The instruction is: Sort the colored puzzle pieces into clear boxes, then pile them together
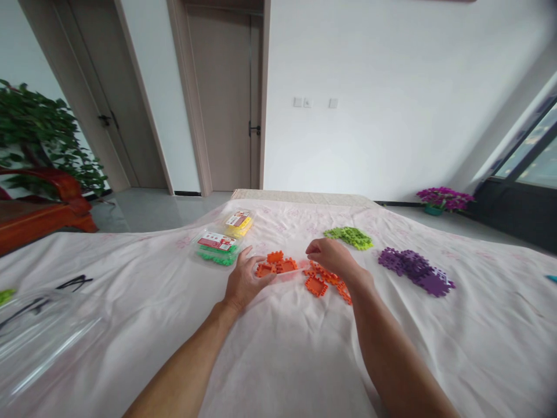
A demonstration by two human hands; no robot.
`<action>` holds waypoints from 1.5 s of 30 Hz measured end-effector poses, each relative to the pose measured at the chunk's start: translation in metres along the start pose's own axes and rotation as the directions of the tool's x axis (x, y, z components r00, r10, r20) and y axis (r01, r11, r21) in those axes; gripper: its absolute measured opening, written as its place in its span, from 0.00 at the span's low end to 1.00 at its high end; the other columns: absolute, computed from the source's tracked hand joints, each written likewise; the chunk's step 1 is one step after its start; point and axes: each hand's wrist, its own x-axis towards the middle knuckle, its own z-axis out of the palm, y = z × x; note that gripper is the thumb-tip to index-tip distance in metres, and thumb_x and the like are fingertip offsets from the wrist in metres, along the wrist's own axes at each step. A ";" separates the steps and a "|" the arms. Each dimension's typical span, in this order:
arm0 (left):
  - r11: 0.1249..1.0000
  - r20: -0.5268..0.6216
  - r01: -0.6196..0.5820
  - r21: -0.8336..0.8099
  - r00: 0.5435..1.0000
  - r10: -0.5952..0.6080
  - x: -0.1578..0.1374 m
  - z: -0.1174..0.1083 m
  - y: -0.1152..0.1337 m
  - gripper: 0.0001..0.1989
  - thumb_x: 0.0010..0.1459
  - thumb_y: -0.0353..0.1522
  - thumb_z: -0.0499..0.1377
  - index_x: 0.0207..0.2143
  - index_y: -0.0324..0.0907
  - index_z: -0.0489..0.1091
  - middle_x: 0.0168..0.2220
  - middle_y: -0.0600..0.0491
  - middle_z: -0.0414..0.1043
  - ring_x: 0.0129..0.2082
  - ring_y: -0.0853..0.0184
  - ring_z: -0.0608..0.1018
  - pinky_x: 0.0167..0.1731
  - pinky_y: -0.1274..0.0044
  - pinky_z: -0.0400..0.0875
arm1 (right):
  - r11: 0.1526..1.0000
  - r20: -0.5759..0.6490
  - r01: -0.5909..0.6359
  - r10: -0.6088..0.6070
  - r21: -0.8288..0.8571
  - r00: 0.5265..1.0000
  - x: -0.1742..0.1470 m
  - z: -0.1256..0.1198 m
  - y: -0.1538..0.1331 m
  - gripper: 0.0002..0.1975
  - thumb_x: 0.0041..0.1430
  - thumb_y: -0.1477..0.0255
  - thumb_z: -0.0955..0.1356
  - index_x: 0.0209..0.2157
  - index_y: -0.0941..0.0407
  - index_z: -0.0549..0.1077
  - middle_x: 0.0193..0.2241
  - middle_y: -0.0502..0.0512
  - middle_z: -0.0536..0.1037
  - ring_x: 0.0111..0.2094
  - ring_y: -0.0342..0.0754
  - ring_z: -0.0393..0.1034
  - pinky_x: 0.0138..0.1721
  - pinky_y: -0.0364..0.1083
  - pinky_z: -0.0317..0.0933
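My left hand [244,280] grips the left end of a clear plastic box [290,275], thumb at the near side and fingers at the far side. Several orange interlocking plastic tiles [275,256] with toothed edges lie in that box. At the box's right end, my right hand [329,254] hovers with its fingers curled together. What they hold, if anything, is hidden. Below and beside this hand, a loose heap of orange tiles [316,285] rests on the cloth, partly covered by the wrist.
On the pink-white cloth [282,360] stand a lidded box of green pieces [216,255] and one of yellow pieces [241,227]. Light green tiles [350,237] and purple tiles [415,271] lie to the right. Clear plastic containers [47,342] and dark-framed glasses [75,283] are at left.
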 end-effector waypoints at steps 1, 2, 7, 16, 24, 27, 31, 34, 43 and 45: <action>1.000 -0.019 0.015 0.005 1.000 -0.015 0.000 0.000 0.000 0.22 0.49 0.46 0.67 0.44 0.47 0.74 0.60 0.46 0.59 0.59 0.52 0.67 0.57 0.61 0.65 | 0.999 0.039 -0.025 0.026 -0.033 0.999 -0.002 -0.002 0.004 0.09 0.51 0.72 0.68 0.34 0.52 0.80 0.33 0.54 0.81 0.34 0.48 0.74 0.32 0.42 0.58; 1.000 -0.033 0.029 0.008 0.999 -0.029 0.001 0.000 -0.001 0.23 0.48 0.47 0.67 0.44 0.47 0.74 0.60 0.46 0.59 0.59 0.52 0.67 0.57 0.60 0.66 | 0.997 0.084 -0.041 0.046 -0.065 0.995 -0.003 -0.003 0.007 0.08 0.50 0.72 0.69 0.32 0.52 0.80 0.32 0.54 0.81 0.34 0.49 0.74 0.32 0.43 0.58; 0.999 -0.021 0.038 -0.004 0.999 -0.038 0.001 0.001 -0.006 0.26 0.48 0.51 0.66 0.46 0.47 0.74 0.61 0.46 0.57 0.60 0.51 0.66 0.56 0.61 0.66 | 0.977 0.299 -0.024 0.089 -0.212 0.950 -0.010 0.005 0.001 0.13 0.41 0.68 0.75 0.33 0.53 0.80 0.33 0.57 0.81 0.35 0.54 0.76 0.32 0.45 0.60; 1.000 -0.009 0.004 -0.016 1.000 -0.004 0.001 0.002 -0.010 0.27 0.49 0.51 0.65 0.47 0.46 0.73 0.60 0.45 0.57 0.61 0.52 0.63 0.56 0.62 0.66 | 0.933 0.360 0.053 0.085 -0.357 0.929 -0.013 0.020 -0.022 0.24 0.36 0.69 0.76 0.40 0.57 0.78 0.38 0.63 0.81 0.41 0.60 0.76 0.35 0.49 0.65; 0.999 0.022 0.036 -0.019 0.999 -0.036 0.002 0.000 -0.006 0.26 0.49 0.50 0.64 0.47 0.46 0.73 0.61 0.45 0.56 0.62 0.53 0.64 0.59 0.61 0.63 | 0.971 0.271 0.022 0.045 -0.240 0.961 -0.014 0.003 -0.010 0.18 0.48 0.80 0.66 0.41 0.57 0.80 0.40 0.64 0.81 0.41 0.57 0.76 0.38 0.47 0.64; 0.999 0.019 0.031 -0.030 0.999 -0.030 0.003 0.000 -0.005 0.26 0.50 0.48 0.65 0.48 0.46 0.72 0.61 0.44 0.56 0.62 0.53 0.63 0.59 0.62 0.63 | 0.993 0.060 -0.054 0.060 -0.101 0.996 -0.008 -0.004 0.003 0.20 0.51 0.80 0.64 0.45 0.57 0.78 0.43 0.63 0.80 0.45 0.55 0.74 0.42 0.46 0.62; 0.999 0.026 0.024 -0.049 0.999 -0.023 0.002 0.002 -0.006 0.28 0.49 0.45 0.67 0.51 0.46 0.69 0.62 0.45 0.55 0.62 0.54 0.63 0.57 0.63 0.66 | 0.977 -0.168 0.006 0.030 0.214 0.985 0.000 0.000 0.001 0.22 0.56 0.78 0.61 0.51 0.58 0.73 0.36 0.57 0.81 0.37 0.48 0.75 0.39 0.43 0.63; 0.999 0.033 0.012 -0.049 0.999 -0.010 0.001 0.004 -0.008 0.30 0.49 0.45 0.67 0.53 0.47 0.67 0.63 0.45 0.54 0.62 0.55 0.64 0.56 0.63 0.67 | 0.900 -0.126 0.051 0.005 0.434 0.992 0.004 0.017 -0.018 0.21 0.56 0.78 0.61 0.51 0.57 0.71 0.34 0.54 0.80 0.29 0.43 0.74 0.32 0.40 0.62; 0.996 0.023 -0.063 -0.066 0.998 0.064 0.000 0.006 -0.007 0.33 0.49 0.45 0.67 0.55 0.47 0.64 0.61 0.45 0.56 0.62 0.56 0.64 0.56 0.64 0.67 | 0.928 -0.099 0.070 -0.036 0.366 0.994 -0.001 0.064 -0.070 0.17 0.53 0.77 0.63 0.45 0.53 0.74 0.33 0.51 0.81 0.34 0.45 0.73 0.32 0.41 0.59; 0.996 0.020 -0.068 -0.056 0.997 0.069 0.001 0.005 -0.007 0.32 0.49 0.45 0.67 0.55 0.47 0.64 0.61 0.45 0.56 0.62 0.56 0.63 0.58 0.64 0.65 | 0.962 -0.086 0.062 -0.040 0.268 0.995 -0.004 0.063 -0.071 0.17 0.54 0.75 0.63 0.46 0.52 0.73 0.35 0.52 0.81 0.37 0.47 0.74 0.34 0.42 0.58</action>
